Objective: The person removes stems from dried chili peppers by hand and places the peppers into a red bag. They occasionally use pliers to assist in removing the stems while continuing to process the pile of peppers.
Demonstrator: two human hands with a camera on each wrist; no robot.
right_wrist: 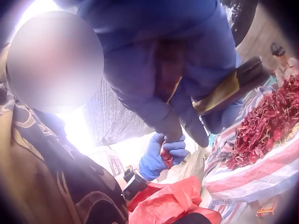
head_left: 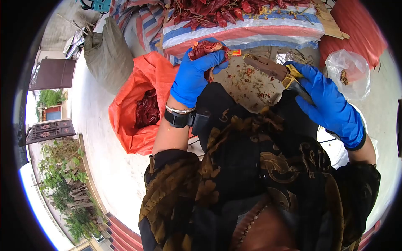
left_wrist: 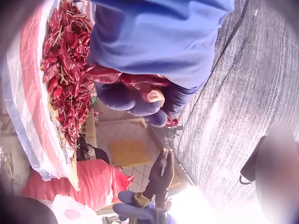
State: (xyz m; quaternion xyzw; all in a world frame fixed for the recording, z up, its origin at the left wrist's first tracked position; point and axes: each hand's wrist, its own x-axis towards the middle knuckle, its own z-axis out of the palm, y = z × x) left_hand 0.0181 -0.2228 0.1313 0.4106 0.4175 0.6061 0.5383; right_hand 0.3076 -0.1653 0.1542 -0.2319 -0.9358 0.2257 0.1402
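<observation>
Dried red chillies [head_left: 205, 49] are gripped in the left hand [head_left: 188, 79], which wears a blue glove; in the left wrist view several chillies [left_wrist: 140, 81] show between its curled fingers. The right hand [head_left: 331, 100], also gloved in blue, holds a dark tool [head_left: 268, 68] with yellow parts on its handle. The tool's tip points toward the left hand, with a gap between it and the chillies. In the right wrist view the fingers of the right hand [right_wrist: 173, 79] are curled round the tool's handle [right_wrist: 233, 86].
A heap of red chillies [head_left: 222, 12] lies on a striped sheet [head_left: 243, 35] at the front. An orange-red sack [head_left: 121, 113] with chillies inside stands left, beside a grey-green sack [head_left: 106, 56]. At right are a clear plastic bag [head_left: 349, 73] and a red sack [head_left: 356, 29]. Scraps litter the floor [head_left: 238, 90].
</observation>
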